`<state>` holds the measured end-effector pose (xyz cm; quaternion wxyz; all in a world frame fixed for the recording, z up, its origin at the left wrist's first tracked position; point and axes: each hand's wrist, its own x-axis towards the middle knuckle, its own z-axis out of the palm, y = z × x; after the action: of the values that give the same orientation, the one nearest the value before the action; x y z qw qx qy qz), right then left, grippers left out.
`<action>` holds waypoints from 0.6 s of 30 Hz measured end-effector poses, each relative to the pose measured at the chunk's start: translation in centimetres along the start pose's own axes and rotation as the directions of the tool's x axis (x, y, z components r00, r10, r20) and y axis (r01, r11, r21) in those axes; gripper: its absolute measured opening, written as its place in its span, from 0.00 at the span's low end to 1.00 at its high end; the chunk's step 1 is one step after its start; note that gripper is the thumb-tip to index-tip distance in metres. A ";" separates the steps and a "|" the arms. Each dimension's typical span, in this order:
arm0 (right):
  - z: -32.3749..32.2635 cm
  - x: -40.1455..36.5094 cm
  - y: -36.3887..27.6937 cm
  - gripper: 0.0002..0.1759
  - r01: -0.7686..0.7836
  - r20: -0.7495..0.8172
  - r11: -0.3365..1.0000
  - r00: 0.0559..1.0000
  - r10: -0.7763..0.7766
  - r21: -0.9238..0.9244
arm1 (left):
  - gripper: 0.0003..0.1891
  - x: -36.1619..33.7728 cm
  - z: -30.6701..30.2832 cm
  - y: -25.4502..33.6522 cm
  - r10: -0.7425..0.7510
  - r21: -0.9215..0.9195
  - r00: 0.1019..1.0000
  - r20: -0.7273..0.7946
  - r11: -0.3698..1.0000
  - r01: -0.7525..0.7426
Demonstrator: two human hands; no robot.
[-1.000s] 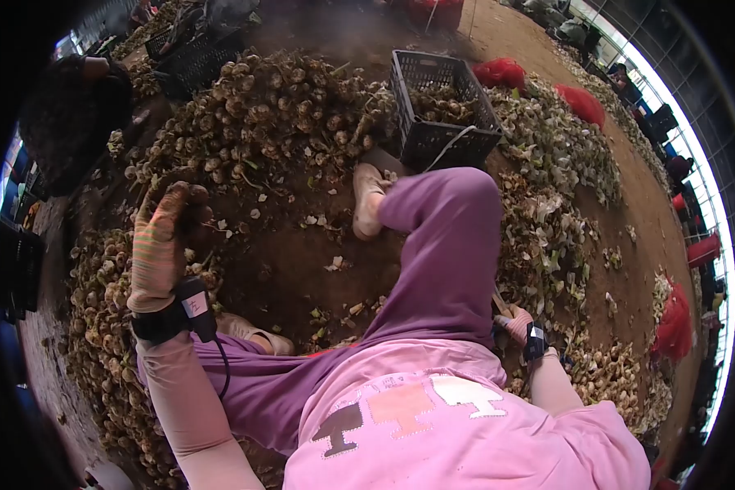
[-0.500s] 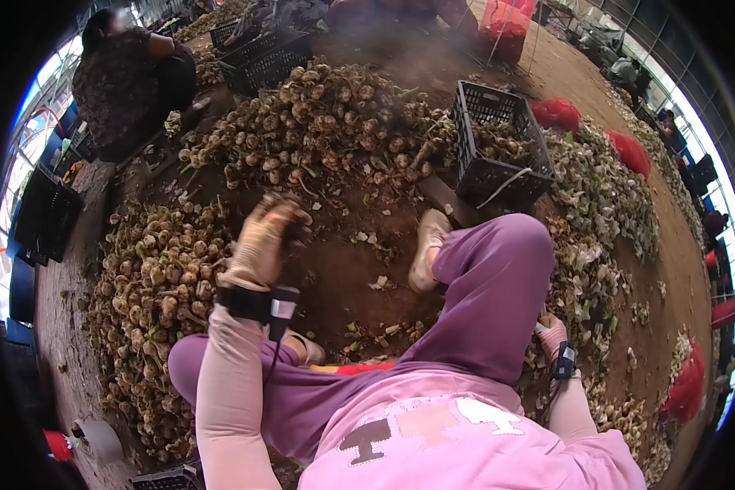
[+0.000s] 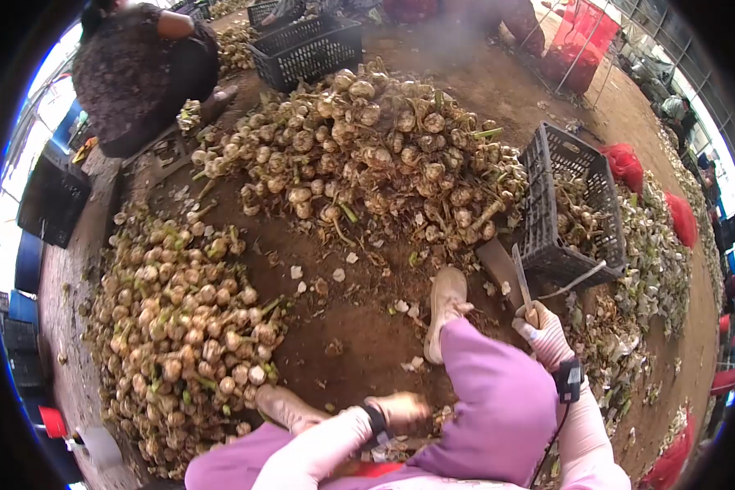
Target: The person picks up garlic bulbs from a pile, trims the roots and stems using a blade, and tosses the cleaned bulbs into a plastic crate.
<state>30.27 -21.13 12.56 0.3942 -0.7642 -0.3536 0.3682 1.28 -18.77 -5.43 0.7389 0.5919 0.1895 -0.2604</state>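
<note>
My right hand [image 3: 544,333], in a pale striped glove, is closed round the handle of a knife [image 3: 520,273], whose blade points up and away beside my knee. My left hand [image 3: 403,412] is low between my legs, smeared by motion; whether its fingers hold anything cannot be made out. To the left lies a heap of garlic bulbs [image 3: 187,327] with stalks cut short. A larger pile of garlic [image 3: 367,155], some with longer stems and roots, spreads ahead of my feet.
A black plastic crate [image 3: 576,208] with garlic in it stands front right. Stalk and skin scraps [image 3: 653,269] cover the ground beyond it, near red mesh bags [image 3: 625,166]. Another crate [image 3: 306,51] stands behind the pile. A seated person [image 3: 142,77] is at far left.
My left hand has moved from above the left heap down and right to between my legs. My right hand has risen beside my knee, bringing the knife into clear view. The camera view has shifted.
</note>
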 end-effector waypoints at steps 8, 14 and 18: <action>3.2 8.9 -4.5 0.11 -0.043 -0.053 0.956 0.997 0.061 0.289 | 0.34 -0.3 4.1 -0.4 -0.165 0.237 0.888 0.430 0.969 0.065; 5.2 13.5 -4.5 0.15 -0.211 0.075 0.925 0.977 0.197 0.316 | 0.35 2.5 4.2 -4.4 -0.180 -0.098 0.743 0.645 0.944 0.314; 6.1 16.8 -5.1 0.16 -0.283 0.137 0.905 0.958 0.252 0.317 | 0.28 2.9 3.4 -4.7 0.067 -0.273 0.712 0.699 0.945 0.180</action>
<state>31.87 -2.87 9.59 0.4467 -0.7098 -0.1960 0.5082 0.59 -23.28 -10.01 0.8330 0.3140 -0.0461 -0.4532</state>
